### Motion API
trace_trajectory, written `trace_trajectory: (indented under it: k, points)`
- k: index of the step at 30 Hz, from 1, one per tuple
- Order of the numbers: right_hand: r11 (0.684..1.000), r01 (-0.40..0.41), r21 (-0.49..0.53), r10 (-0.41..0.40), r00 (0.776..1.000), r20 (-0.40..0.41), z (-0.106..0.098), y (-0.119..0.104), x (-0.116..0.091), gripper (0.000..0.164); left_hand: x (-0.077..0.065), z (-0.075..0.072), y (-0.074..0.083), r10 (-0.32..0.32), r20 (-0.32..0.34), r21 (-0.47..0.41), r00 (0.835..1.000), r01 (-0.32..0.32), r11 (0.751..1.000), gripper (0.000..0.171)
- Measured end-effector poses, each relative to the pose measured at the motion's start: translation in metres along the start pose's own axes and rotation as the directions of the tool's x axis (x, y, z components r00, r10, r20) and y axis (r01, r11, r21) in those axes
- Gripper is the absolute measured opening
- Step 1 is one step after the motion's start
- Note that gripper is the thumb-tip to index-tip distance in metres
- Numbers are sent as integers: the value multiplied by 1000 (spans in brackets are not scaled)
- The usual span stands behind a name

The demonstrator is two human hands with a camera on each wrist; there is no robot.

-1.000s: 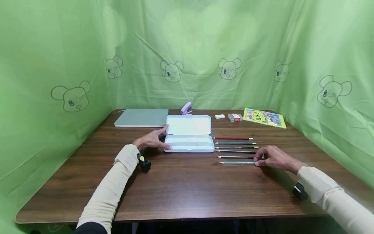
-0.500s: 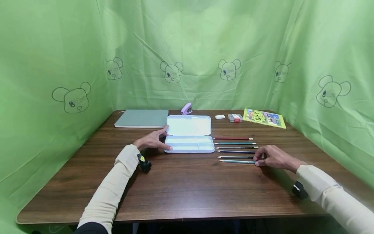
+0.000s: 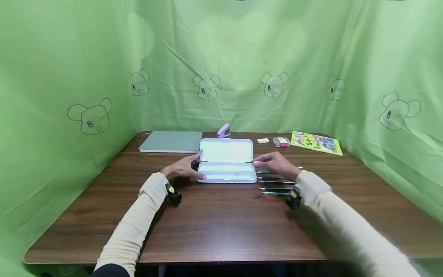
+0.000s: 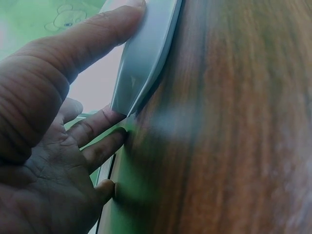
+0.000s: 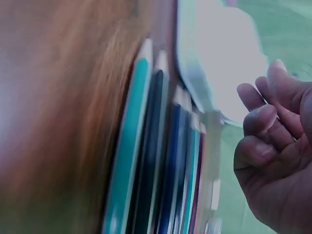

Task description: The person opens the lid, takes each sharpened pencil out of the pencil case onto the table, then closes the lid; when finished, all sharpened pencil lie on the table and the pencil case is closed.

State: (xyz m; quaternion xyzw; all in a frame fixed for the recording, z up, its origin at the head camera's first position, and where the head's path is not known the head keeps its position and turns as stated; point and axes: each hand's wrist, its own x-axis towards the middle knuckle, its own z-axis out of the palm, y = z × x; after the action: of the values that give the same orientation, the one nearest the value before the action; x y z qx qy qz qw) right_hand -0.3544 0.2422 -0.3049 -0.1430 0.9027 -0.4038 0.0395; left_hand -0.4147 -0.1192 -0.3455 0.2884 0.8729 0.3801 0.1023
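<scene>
Leaving the right ends of the near pencils (image 3: 277, 193), the right hand (image 3: 275, 163) is now hanging by the pencil case's (image 3: 216, 180) right edge, loosely curled, empty; contact I'm not making out. The left hand (image 3: 180, 168) is gripping its left edge. Between them, the case is lying parallel to the table's (image 3: 221, 227) front edge, pencils pointing leftward, nearer the right hand.

I grip the left end of my white pencil case (image 3: 226, 151), which lies open, its lid hinged back away from me, its partitioned tray nearer. Just right of it, six sharpened pencils (image 5: 170, 151) lie side by side (teal nearest me, dark red farthest), their tips pointing toward the case.
</scene>
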Motion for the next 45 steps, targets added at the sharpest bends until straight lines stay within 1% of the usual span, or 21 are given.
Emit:
trace_trajectory:
  k: [1, 4, 7, 9, 12, 15, 18, 21, 24, 27, 29, 33, 37, 39, 42, 45]
  points:
    - [999, 20, -32, -19, 1000, 7, 6, -1, 5, 36, 0, 1, 1, 0, 2, -1, 1000, 0, 1000, 112]
    - [989, 44, -143, -42, 999, 16, 20, -3, 16, 29, 2, 5, 2, -8, 3, 11, 1000, 8, 1000, 114]
    - [970, 39, -239, -41, 999, -5, 25, -6, 21, 21, 5, 5, 5, -28, -3, 19, 1000, 28, 999, 116]
    - [964, 43, -262, -45, 999, -1, 25, -9, 24, 19, 7, 3, 7, -38, -10, 24, 999, 39, 999, 117]
    - [963, 34, -266, -30, 999, 18, 24, -14, 26, 19, 7, 0, 9, -50, -15, 34, 999, 51, 998, 117]
    - [961, 34, -274, -21, 999, 49, 24, -16, 28, 20, 6, -1, 9, -41, -9, 42, 999, 41, 998, 116]
    - [963, 27, -267, -11, 998, 61, 26, -16, 28, 19, 5, 1, 9, -37, -2, 40, 999, 37, 998, 116]
    - [970, 12, -243, 0, 999, 47, 27, -15, 27, 19, 6, 2, 9, -37, -2, 45, 999, 37, 998, 117]
    - [979, -14, -205, 17, 1000, 13, 28, -14, 25, 17, 6, 3, 9, -35, -7, 49, 999, 35, 998, 117]
    - [981, -20, -192, 18, 1000, -14, 28, -13, 25, 15, 5, 4, 8, -42, -6, 36, 999, 42, 998, 117]
    - [985, -22, -171, 19, 1000, -17, 27, -13, 24, 15, 5, 6, 7, -40, 0, 33, 999, 40, 999, 118]
    - [996, -39, -80, 38, 999, -18, 19, -16, 19, 16, 4, 7, 3, -38, -1, 35, 999, 38, 999, 118]
    - [998, -60, 0, 60, 998, -15, 1, -20, 6, 21, 3, 6, 2, -34, -12, 37, 999, 34, 999, 117]
    - [998, -67, 3, 68, 998, -4, -10, -19, -3, 24, 3, 5, 2, -28, -4, 42, 1000, 29, 999, 117]
    - [996, -78, -33, 78, 997, 2, -27, -13, -21, 26, 2, 3, 1, -20, 5, 44, 1000, 19, 999, 117]
    - [994, -82, -69, 81, 997, -7, -41, -3, -39, 25, 1, 0, 0, -18, -11, 55, 1000, 18, 998, 117]
